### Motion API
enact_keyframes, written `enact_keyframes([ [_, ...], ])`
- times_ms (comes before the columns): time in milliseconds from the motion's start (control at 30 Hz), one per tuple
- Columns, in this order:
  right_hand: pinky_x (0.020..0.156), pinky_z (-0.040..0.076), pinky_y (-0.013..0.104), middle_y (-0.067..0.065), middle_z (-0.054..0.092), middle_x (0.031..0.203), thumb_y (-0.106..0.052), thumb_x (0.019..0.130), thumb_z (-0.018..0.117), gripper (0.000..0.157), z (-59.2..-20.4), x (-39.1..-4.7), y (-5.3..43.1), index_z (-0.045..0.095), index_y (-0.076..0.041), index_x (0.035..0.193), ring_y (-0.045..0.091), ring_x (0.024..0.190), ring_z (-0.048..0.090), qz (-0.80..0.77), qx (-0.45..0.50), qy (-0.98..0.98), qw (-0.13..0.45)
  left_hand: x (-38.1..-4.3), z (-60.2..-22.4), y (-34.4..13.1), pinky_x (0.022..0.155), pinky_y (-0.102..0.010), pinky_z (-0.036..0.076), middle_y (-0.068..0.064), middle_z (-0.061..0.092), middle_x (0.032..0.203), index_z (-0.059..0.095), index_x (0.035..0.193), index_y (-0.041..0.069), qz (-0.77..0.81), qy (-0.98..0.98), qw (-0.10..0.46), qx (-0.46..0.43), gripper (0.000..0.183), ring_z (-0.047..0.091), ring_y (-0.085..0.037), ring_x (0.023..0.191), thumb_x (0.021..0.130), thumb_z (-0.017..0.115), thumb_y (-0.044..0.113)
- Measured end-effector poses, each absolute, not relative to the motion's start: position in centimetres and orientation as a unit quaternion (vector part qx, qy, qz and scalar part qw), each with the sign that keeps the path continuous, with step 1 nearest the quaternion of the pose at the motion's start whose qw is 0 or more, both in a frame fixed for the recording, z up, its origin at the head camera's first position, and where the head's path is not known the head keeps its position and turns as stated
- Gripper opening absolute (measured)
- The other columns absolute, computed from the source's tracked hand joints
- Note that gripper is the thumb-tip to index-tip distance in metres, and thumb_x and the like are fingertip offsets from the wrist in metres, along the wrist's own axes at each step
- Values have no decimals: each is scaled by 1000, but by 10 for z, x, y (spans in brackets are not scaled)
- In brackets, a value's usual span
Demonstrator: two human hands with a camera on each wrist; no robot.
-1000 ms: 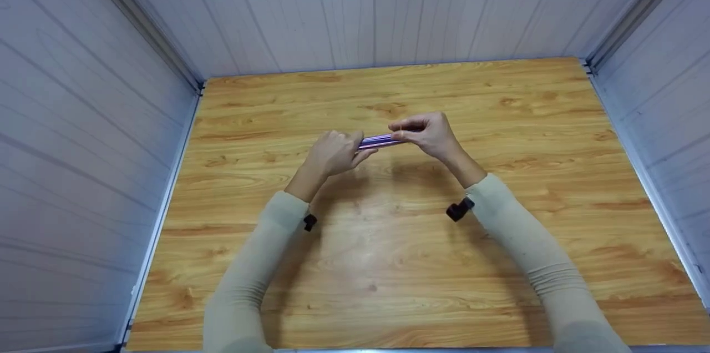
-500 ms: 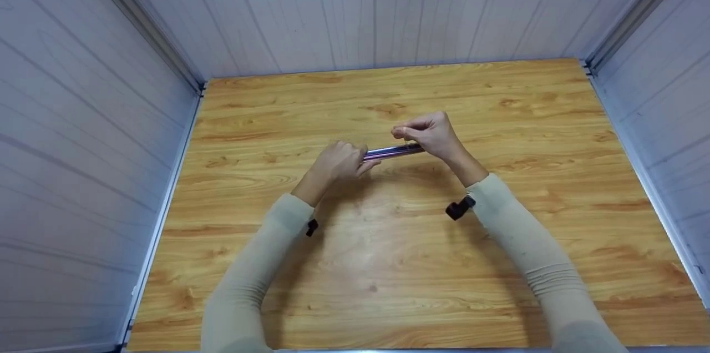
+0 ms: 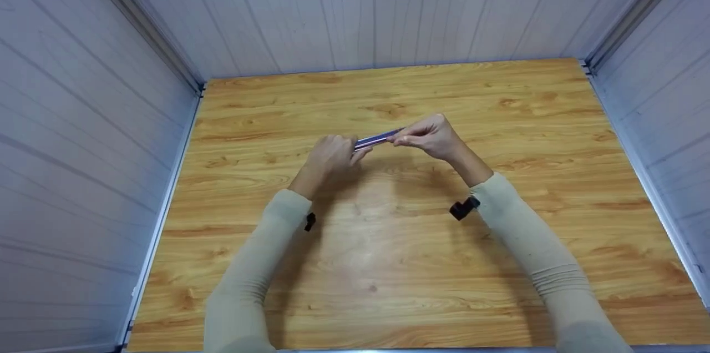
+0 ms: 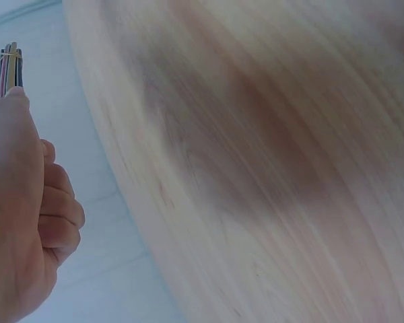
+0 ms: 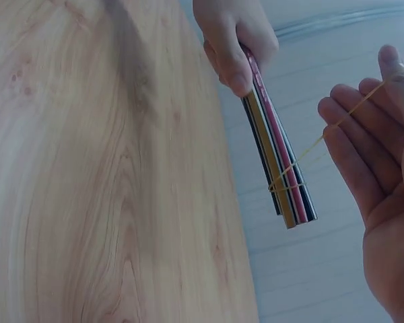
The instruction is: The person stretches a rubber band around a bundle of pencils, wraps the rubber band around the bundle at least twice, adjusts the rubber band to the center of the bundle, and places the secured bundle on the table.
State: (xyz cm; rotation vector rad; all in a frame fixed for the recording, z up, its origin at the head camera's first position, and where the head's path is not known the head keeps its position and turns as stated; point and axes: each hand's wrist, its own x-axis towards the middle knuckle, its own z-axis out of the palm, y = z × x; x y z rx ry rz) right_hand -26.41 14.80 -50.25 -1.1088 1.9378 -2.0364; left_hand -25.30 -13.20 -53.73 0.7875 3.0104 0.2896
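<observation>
In the head view my left hand (image 3: 331, 156) grips one end of a bundle of slim pencils (image 3: 378, 140), raised above the table. Black, gold and pink pencils (image 5: 277, 145) show in the right wrist view, their free ends pointing away from the left hand. A thin yellow rubber band (image 5: 308, 153) loops round the bundle near those ends. From there it stretches to my right hand (image 5: 390, 168), whose thumb and fingers hold it taut. In the left wrist view the banded pencil ends (image 4: 11, 64) poke out past the left thumb.
A wood-grain table (image 3: 366, 264) lies beneath both hands, with pale panel walls (image 3: 355, 9) at the back and sides. Small black cameras, one of them the right wrist camera (image 3: 463, 208), sit on the sleeves.
Since half a second ago, the left hand and the pencils have moved slightly left and up in the head view. The pencils' free end now lies by the right fingertips instead of under the palm.
</observation>
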Motion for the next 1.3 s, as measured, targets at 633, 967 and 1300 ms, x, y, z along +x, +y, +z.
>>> enact_keyframes([
  [633, 112, 60, 28, 19, 72, 144, -3, 86, 93, 50, -519, -262, 124, 77, 7, 132, 23, 140, 72, -525, -470, 640, -308, -260, -528, -111, 53, -26, 32, 6, 43, 65, 49, 79, 19, 383, 915, 53, 111, 53, 36, -10, 54, 119, 49, 52],
  [967, 116, 58, 28, 15, 60, 160, -22, 94, 88, 62, -518, -253, 105, 66, 6, 145, 8, 151, 62, -698, -321, 567, -297, -248, -538, -69, 48, -22, 25, 13, 37, 58, 41, 68, 25, 540, 840, -42, 28, 55, 31, -4, 50, 118, 56, 44],
  [1300, 111, 62, 32, 33, 54, 158, -34, 90, 93, 83, -502, -251, 104, 58, 18, 143, 13, 140, 73, -803, -178, 522, -227, -240, -544, -56, 52, -22, 25, 11, 39, 64, 52, 79, 18, 499, 848, -175, 37, 39, 32, -6, 55, 115, 62, 29],
])
